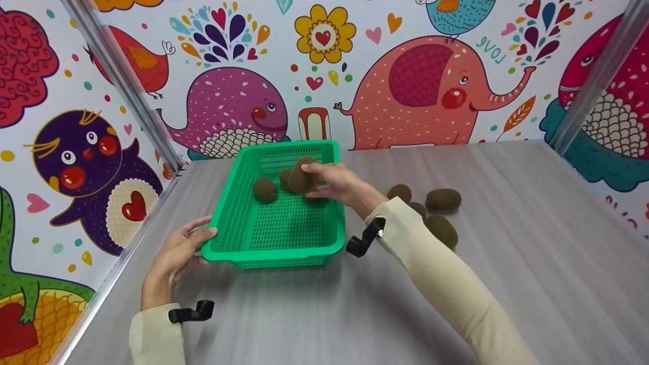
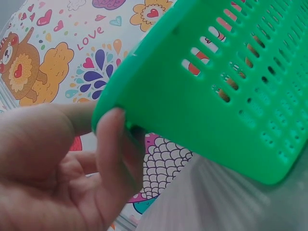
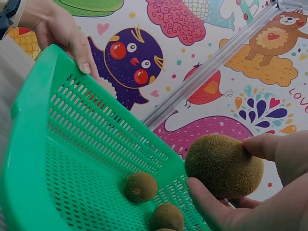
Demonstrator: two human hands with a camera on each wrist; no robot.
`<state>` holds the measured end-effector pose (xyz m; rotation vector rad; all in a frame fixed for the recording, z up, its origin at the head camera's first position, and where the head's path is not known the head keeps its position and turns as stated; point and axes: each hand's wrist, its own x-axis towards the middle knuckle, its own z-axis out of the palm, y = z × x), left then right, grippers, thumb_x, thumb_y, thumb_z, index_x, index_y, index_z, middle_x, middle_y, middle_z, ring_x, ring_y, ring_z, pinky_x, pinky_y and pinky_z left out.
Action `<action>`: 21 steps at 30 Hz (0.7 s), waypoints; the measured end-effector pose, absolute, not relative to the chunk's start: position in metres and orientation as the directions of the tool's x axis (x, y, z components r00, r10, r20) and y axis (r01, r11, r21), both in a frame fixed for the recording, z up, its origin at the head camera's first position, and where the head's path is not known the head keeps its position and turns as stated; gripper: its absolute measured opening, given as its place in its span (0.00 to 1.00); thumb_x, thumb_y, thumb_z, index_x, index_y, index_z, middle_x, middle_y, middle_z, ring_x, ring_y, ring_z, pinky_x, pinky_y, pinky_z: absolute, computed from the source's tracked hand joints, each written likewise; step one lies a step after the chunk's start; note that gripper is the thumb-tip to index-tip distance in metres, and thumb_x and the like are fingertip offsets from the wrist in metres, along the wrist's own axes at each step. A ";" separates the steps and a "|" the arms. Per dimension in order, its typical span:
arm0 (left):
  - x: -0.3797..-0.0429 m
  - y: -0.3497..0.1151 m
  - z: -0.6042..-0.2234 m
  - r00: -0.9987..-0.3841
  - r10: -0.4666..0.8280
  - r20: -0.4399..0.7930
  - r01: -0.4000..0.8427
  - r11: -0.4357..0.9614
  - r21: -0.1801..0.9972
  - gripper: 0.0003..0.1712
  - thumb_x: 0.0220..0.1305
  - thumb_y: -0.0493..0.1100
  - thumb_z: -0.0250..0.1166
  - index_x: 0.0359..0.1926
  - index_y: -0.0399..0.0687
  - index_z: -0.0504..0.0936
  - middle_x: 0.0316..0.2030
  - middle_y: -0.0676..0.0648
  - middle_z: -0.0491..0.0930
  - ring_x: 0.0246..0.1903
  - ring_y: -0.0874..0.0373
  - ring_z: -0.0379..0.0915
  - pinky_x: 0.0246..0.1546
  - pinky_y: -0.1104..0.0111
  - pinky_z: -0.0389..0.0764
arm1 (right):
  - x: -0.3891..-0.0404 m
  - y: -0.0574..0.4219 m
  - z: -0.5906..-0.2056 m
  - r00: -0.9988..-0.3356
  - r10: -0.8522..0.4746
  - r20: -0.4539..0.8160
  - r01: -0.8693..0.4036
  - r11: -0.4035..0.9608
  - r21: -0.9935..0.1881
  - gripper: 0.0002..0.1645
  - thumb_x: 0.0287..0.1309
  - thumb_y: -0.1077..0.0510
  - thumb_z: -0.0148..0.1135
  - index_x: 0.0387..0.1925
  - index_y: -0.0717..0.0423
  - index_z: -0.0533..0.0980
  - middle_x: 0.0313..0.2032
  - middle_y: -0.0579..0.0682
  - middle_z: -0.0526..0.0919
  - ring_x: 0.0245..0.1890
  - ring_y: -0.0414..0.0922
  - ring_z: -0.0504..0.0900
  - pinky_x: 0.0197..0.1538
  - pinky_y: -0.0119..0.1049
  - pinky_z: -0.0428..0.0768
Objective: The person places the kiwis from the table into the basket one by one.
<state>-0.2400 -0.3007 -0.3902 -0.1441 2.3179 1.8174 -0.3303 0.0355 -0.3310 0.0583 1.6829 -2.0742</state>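
Note:
A green perforated plastic basket point(image 1: 276, 256) stands on the table, its front left corner pinched by my left hand point(image 1: 177, 251). In the left wrist view, the thumb of that hand point(image 2: 53, 168) presses on the basket's rim point(image 2: 113, 91). Over the basket's right side, my right hand point(image 1: 339, 183) holds a brown fuzzy kiwi point(image 1: 302, 177) between thumb and fingers. This kiwi point(image 3: 224, 166) shows large in the right wrist view, above the basket floor. Inside lie another kiwi point(image 1: 265, 189) and a second one point(image 1: 287, 178); a further one is partly hidden under the right hand.
To the right of the basket, several kiwis point(image 1: 443, 201) lie grouped on the grey table point(image 1: 532, 243), partly covered by the right sleeve point(image 1: 431, 263). Walls with cartoon animals and metal corner posts point(image 1: 127, 86) border the table at the back and sides.

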 end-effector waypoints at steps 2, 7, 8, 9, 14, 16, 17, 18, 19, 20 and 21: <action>-0.240 -0.301 -0.390 -0.977 0.042 -0.208 -0.192 0.243 0.951 0.38 0.74 0.50 0.59 0.77 0.42 0.55 0.37 0.58 0.82 0.28 0.67 0.79 0.24 0.72 0.82 | -0.332 0.030 -0.334 -0.888 -0.317 -0.334 0.395 -0.150 -0.907 0.36 0.69 0.54 0.61 0.72 0.60 0.60 0.70 0.60 0.65 0.69 0.60 0.69 0.64 0.49 0.79; -0.240 -0.300 -0.389 -0.978 0.036 -0.207 -0.193 0.235 0.953 0.38 0.74 0.48 0.59 0.76 0.41 0.56 0.38 0.59 0.82 0.28 0.67 0.80 0.23 0.72 0.82 | -0.339 0.014 -0.339 -0.881 -0.315 -0.353 0.421 -0.182 -0.889 0.36 0.68 0.57 0.61 0.72 0.61 0.60 0.70 0.64 0.65 0.68 0.59 0.71 0.64 0.49 0.79; -0.240 -0.300 -0.389 -0.978 0.038 -0.206 -0.192 0.232 0.954 0.38 0.74 0.48 0.59 0.76 0.41 0.56 0.39 0.58 0.82 0.29 0.67 0.80 0.22 0.72 0.82 | -0.340 0.011 -0.339 -0.880 -0.316 -0.355 0.425 -0.190 -0.885 0.36 0.67 0.58 0.60 0.72 0.61 0.60 0.70 0.65 0.64 0.68 0.59 0.71 0.64 0.49 0.79; -0.240 -0.300 -0.388 -0.978 0.039 -0.207 -0.193 0.227 0.955 0.38 0.74 0.48 0.59 0.76 0.41 0.56 0.39 0.58 0.82 0.28 0.67 0.80 0.23 0.72 0.82 | -0.342 0.008 -0.340 -0.879 -0.318 -0.356 0.428 -0.194 -0.883 0.35 0.67 0.58 0.60 0.72 0.61 0.61 0.70 0.65 0.64 0.68 0.59 0.71 0.63 0.48 0.80; -0.241 -0.300 -0.387 -0.977 0.040 -0.210 -0.197 0.222 0.955 0.38 0.74 0.48 0.59 0.76 0.42 0.56 0.39 0.57 0.81 0.27 0.66 0.80 0.23 0.72 0.82 | -0.349 -0.001 -0.342 -0.876 -0.307 -0.373 0.447 -0.222 -0.866 0.34 0.69 0.58 0.59 0.72 0.59 0.61 0.73 0.62 0.60 0.70 0.58 0.68 0.62 0.46 0.81; -0.240 -0.300 -0.387 -0.977 0.036 -0.212 -0.199 0.227 0.953 0.38 0.74 0.49 0.59 0.77 0.42 0.56 0.39 0.57 0.81 0.27 0.66 0.79 0.23 0.73 0.82 | -0.351 -0.003 -0.344 -0.871 -0.308 -0.384 0.460 -0.232 -0.857 0.35 0.70 0.57 0.58 0.74 0.57 0.59 0.74 0.61 0.57 0.72 0.57 0.66 0.63 0.46 0.80; -0.240 -0.300 -0.387 -0.976 0.034 -0.213 -0.200 0.231 0.952 0.38 0.74 0.49 0.59 0.77 0.42 0.56 0.39 0.57 0.81 0.26 0.67 0.79 0.22 0.73 0.82 | -0.352 -0.005 -0.346 -0.868 -0.308 -0.391 0.468 -0.240 -0.851 0.36 0.70 0.57 0.58 0.74 0.56 0.58 0.75 0.61 0.57 0.72 0.57 0.66 0.63 0.46 0.80; -0.240 -0.300 -0.388 -0.976 0.035 -0.214 -0.200 0.233 0.952 0.38 0.74 0.49 0.59 0.77 0.42 0.56 0.39 0.57 0.81 0.26 0.67 0.79 0.22 0.73 0.82 | -0.354 -0.006 -0.347 -0.865 -0.308 -0.397 0.476 -0.247 -0.844 0.36 0.70 0.57 0.58 0.74 0.56 0.58 0.75 0.60 0.56 0.73 0.57 0.65 0.64 0.46 0.80; -0.240 -0.301 -0.388 -0.976 0.034 -0.213 -0.200 0.235 0.951 0.38 0.74 0.49 0.59 0.77 0.42 0.56 0.39 0.57 0.81 0.26 0.67 0.79 0.23 0.72 0.82 | -0.355 -0.007 -0.348 -0.862 -0.306 -0.404 0.483 -0.254 -0.838 0.35 0.71 0.57 0.57 0.75 0.55 0.58 0.75 0.60 0.56 0.73 0.57 0.64 0.64 0.47 0.79; -0.240 -0.301 -0.388 -0.977 0.033 -0.212 -0.198 0.235 0.951 0.38 0.74 0.49 0.59 0.77 0.42 0.56 0.39 0.57 0.81 0.26 0.67 0.79 0.22 0.73 0.82 | -0.356 -0.008 -0.349 -0.859 -0.304 -0.411 0.490 -0.261 -0.832 0.35 0.71 0.57 0.57 0.75 0.55 0.58 0.76 0.60 0.55 0.74 0.57 0.64 0.65 0.47 0.79; -0.240 -0.301 -0.388 -0.977 0.032 -0.210 -0.196 0.237 0.951 0.38 0.74 0.49 0.59 0.77 0.42 0.56 0.39 0.57 0.82 0.26 0.67 0.79 0.22 0.73 0.81 | -0.358 -0.009 -0.351 -0.858 -0.302 -0.417 0.496 -0.268 -0.826 0.35 0.72 0.57 0.56 0.75 0.54 0.58 0.76 0.59 0.55 0.74 0.57 0.63 0.65 0.47 0.78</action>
